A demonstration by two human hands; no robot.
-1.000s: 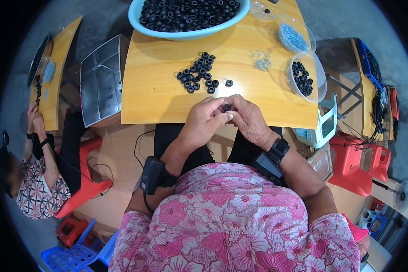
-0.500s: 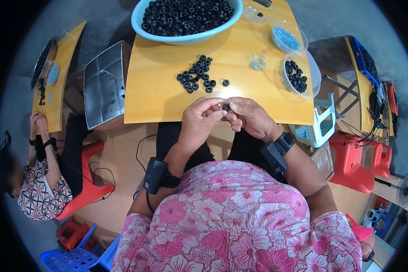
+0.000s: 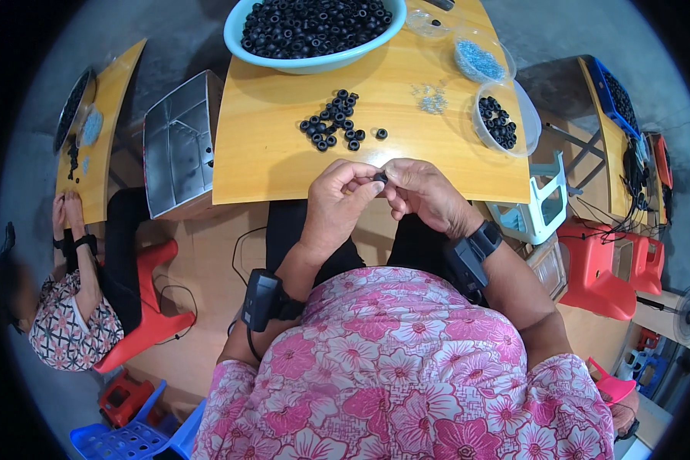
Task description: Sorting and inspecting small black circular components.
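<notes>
My left hand (image 3: 337,201) pinches a small black ring (image 3: 380,177) between thumb and fingers, just off the table's near edge. The fingertips of my right hand (image 3: 429,193) close on the same ring from the other side; any smaller part between them is hidden. Beyond my hands lies a loose group of black rings (image 3: 334,119) on the yellow table (image 3: 261,165), with a single ring (image 3: 381,133) a little apart. To the right is a scatter of small clear pieces (image 3: 431,99).
A light-blue basin (image 3: 314,67) heaped with black rings stands at the far side. Clear tubs hold pale-blue pieces (image 3: 480,60) and black rings (image 3: 497,125). A metal-lined box (image 3: 178,146) stands left of the table; a co-worker (image 3: 77,314) sits beyond it. Red stools (image 3: 594,268) stand right.
Both hands stay together at the table edge, with the fingers shifting slightly around the black ring. The view has moved a little. On the left, the co-worker's hands have shifted slightly.
</notes>
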